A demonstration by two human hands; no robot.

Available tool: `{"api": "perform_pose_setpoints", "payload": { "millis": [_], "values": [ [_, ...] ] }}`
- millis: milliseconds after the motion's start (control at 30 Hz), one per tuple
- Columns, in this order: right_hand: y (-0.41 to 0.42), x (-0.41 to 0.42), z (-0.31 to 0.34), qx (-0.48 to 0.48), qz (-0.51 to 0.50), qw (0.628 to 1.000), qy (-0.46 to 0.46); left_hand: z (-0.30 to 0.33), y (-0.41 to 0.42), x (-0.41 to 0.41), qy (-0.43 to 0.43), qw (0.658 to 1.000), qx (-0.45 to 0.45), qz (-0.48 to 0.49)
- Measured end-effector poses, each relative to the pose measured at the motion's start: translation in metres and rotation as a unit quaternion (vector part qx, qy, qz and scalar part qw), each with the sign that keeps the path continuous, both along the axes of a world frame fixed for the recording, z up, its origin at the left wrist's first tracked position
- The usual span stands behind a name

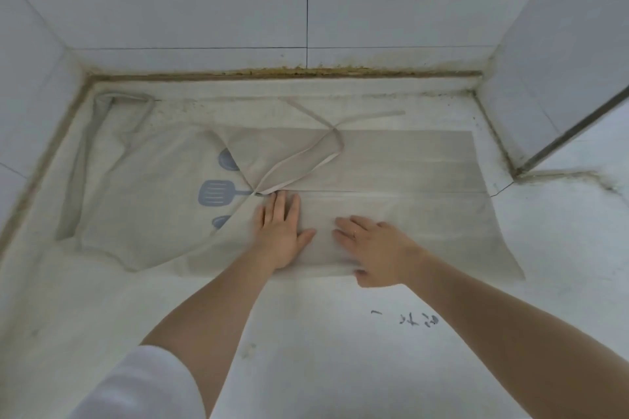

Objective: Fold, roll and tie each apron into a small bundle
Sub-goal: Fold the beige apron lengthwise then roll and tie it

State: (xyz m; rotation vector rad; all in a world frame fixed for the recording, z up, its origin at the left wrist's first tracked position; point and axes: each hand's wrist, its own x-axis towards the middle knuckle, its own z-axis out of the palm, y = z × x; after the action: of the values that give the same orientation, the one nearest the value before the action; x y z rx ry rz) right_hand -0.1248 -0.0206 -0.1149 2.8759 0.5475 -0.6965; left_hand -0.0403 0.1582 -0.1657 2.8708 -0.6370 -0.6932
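Pressing flat hands (326,238) on apron (391,160)

A white short sleeve (146,381) on the left arm; a ring (354,232) on the right.

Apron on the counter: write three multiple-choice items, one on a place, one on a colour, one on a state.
1. Where does the left hand lie?
A. on the apron
B. on the wall
C. on the bare counter

2. What colour are the printed utensils?
A. red
B. blue-grey
C. green

3. How is the apron now?
A. rolled and tied
B. hanging up
C. spread flat, partly folded

Key: 1 A, its palm presses the cloth beside the right hand; 2 B, the spatula print shows it; 3 C, the tie strap lies loose across the cloth.
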Motion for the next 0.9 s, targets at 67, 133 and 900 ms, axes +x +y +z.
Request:
{"api": "perform_pose_setpoints", "payload": {
  "millis": [67,133,900],
  "values": [
    [0.008,0.003,0.004,-0.022,0.001,1.000,0.002,0.002,0.001,-0.003,0.020,0.999,-0.040,0.010],
    [0.015,0.003,0.003,-0.035,-0.013,0.999,0.003,0.005,0.006,-0.011,0.027,0.995,-0.093,0.023],
    [0.041,0.053,0.013,0.141,-0.169,0.975,0.040,0.065,0.042,0.012,0.094,0.991,-0.067,-0.062]
  ]
}}
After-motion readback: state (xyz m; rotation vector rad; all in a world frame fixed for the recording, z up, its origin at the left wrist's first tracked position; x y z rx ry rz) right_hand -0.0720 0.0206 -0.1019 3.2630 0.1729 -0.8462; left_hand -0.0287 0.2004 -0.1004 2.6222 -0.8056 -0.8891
